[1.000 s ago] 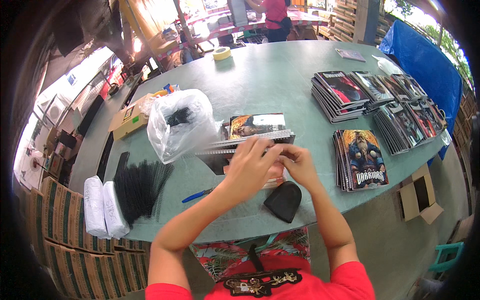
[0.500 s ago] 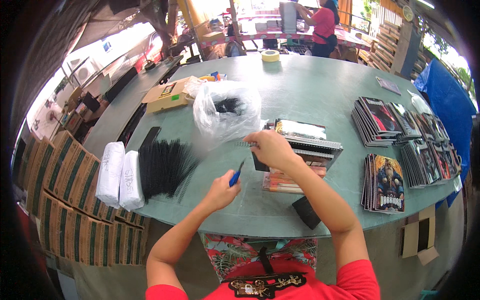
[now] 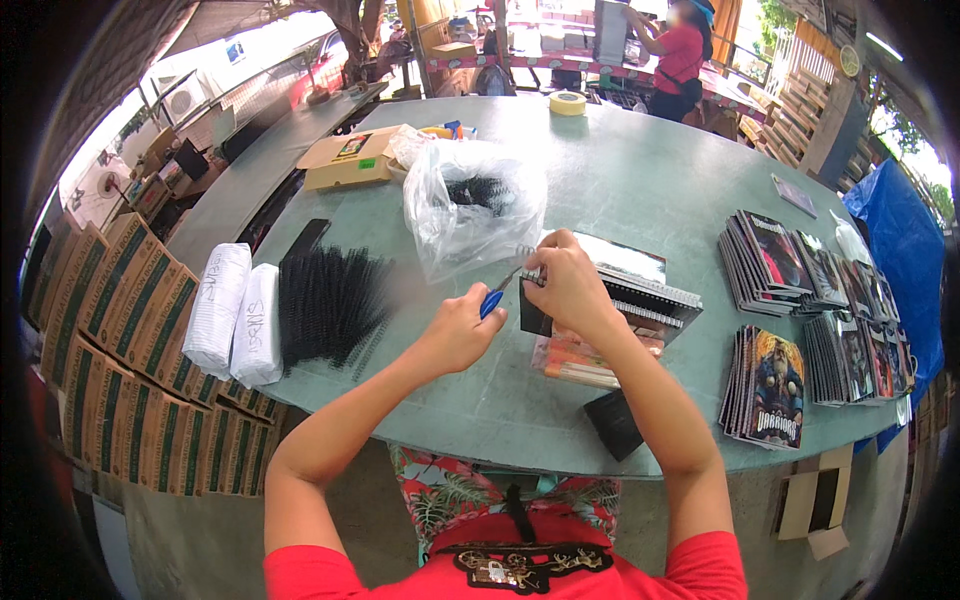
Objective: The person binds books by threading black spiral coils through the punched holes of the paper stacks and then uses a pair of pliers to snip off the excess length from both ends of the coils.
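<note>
My left hand [image 3: 455, 332] is closed around blue-handled pliers [image 3: 491, 302], whose slim jaws point up and right. The jaw tips are close to a spiral binding coil [image 3: 526, 251]; I cannot tell if they touch it. My right hand [image 3: 572, 285] pinches that coil near its end, at the left corner of some dark notebooks [image 3: 650, 292]. Those lie stacked on an orange-and-white bundle [image 3: 575, 368]. The right hand hides part of the stack. To the left, many loose black coils [image 3: 330, 310] are spread in a pile.
A clear plastic bag [image 3: 440, 225] with black coils stands behind my hands. White wrapped packs [image 3: 218, 310] lie left, finished notebook stacks [image 3: 765, 385] right. A black block [image 3: 614, 424] sits near the front edge. Further back are a cardboard box [image 3: 345, 170], yellow tape [image 3: 567, 103] and another person [image 3: 680, 60].
My left hand has moved up and right, bringing the pliers' jaws from apart to beside the coil in my right hand. The whole view has shifted slightly.
</note>
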The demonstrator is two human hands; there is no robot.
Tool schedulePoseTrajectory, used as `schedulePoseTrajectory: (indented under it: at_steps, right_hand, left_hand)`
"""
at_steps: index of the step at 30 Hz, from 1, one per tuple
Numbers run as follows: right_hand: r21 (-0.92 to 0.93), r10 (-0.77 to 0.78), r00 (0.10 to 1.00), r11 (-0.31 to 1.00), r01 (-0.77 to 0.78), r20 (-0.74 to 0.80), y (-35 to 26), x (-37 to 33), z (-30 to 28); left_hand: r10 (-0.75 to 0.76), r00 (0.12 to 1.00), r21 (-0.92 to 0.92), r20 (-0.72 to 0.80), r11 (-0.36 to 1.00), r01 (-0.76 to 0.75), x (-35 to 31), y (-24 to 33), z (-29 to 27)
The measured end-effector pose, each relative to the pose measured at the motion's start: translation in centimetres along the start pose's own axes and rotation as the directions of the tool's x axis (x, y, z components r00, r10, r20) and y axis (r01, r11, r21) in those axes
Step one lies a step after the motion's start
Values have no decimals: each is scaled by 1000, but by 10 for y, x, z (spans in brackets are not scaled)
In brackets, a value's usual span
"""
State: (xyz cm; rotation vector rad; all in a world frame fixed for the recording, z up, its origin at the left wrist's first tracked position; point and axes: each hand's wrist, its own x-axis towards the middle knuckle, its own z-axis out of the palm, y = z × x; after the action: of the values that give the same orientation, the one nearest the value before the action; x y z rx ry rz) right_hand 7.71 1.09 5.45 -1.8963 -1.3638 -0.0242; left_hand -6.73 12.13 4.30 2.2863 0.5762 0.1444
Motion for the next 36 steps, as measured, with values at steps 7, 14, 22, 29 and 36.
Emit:
schedulePoseTrajectory:
  at_steps: [7, 14, 22, 29, 36]
  right_hand:
    - [-62, 40, 998, 997, -43, -43, -2, -3, 2]
    - [-118, -151, 979, 979, 168, 137, 6, 51, -11]
    - [-331, -128, 987, 939, 89, -97, -17, 15, -44]
    - [-675, -374, 920, 709, 203, -116, 15, -138, -19]
    - [-550, -149, 798, 796, -254, -584, 35, -128, -147]
  left_hand:
    - [-101, 809, -627, 578, 580, 520, -2, 17, -11]
    - [-127, 907, -448, 402, 837, 315, -1, -8, -4]
    - [71, 992, 404, -101, 914, -25, -36, -111, 16]
    - [201, 924, 564, -325, 826, 18, -36, -135, 4]
    - [-92, 908, 682, -410, 630, 372, -41, -215, -25]
